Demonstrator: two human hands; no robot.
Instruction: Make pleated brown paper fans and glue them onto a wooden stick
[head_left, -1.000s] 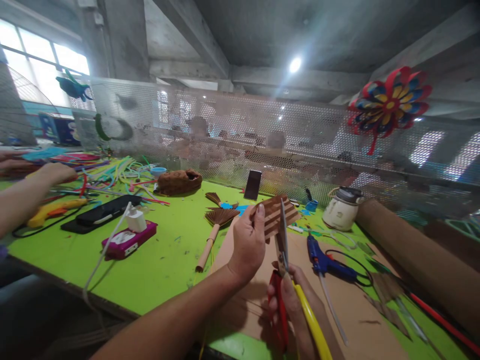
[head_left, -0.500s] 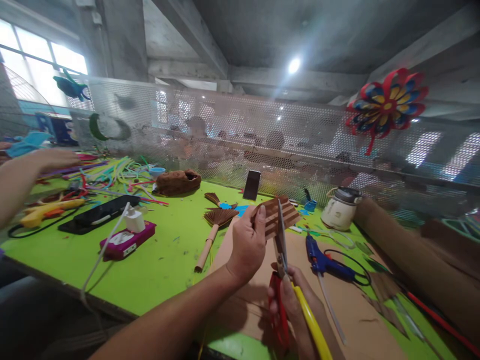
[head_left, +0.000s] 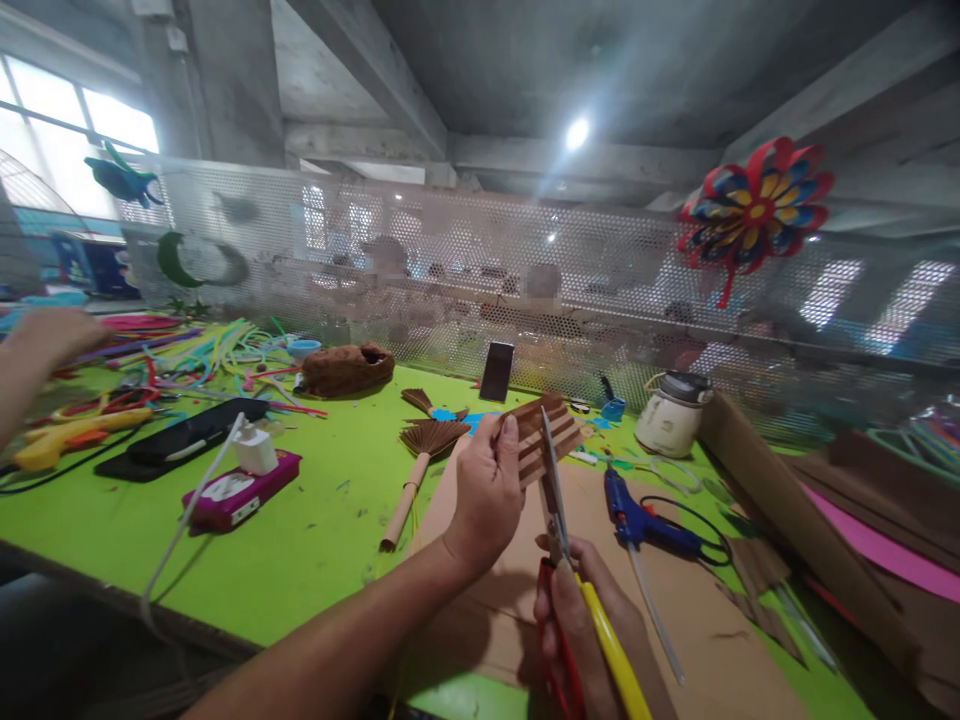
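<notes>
My left hand (head_left: 487, 480) pinches a small folded piece of brown striped paper (head_left: 568, 430) between thumb and fingers, above a sheet of brown cardboard (head_left: 697, 630). In my right hand (head_left: 589, 620) are scissors (head_left: 553, 490) with one red and one yellow handle. Their blades point up and lie across the striped paper; whether they cut into it I cannot tell. Left of my hands, on the green table, lies a rolled brown paper tube with a fanned paper top (head_left: 409, 495). A blue glue gun (head_left: 649, 520) rests to the right with a clear glue stick in it.
A purple power strip (head_left: 244, 490) with a white plug and a black phone (head_left: 184, 435) lie left. Behind are a brown pouch (head_left: 347, 370), an upright phone (head_left: 496, 372) and a white jar (head_left: 671, 415). A cardboard box (head_left: 810, 530) stands right. Another person's hand (head_left: 52, 340) reaches in from the left.
The view has turned slightly right, showing more of the cardboard box and pink sheet. The other person's hand has drawn back left. My hands keep the same hold on paper and scissors.
</notes>
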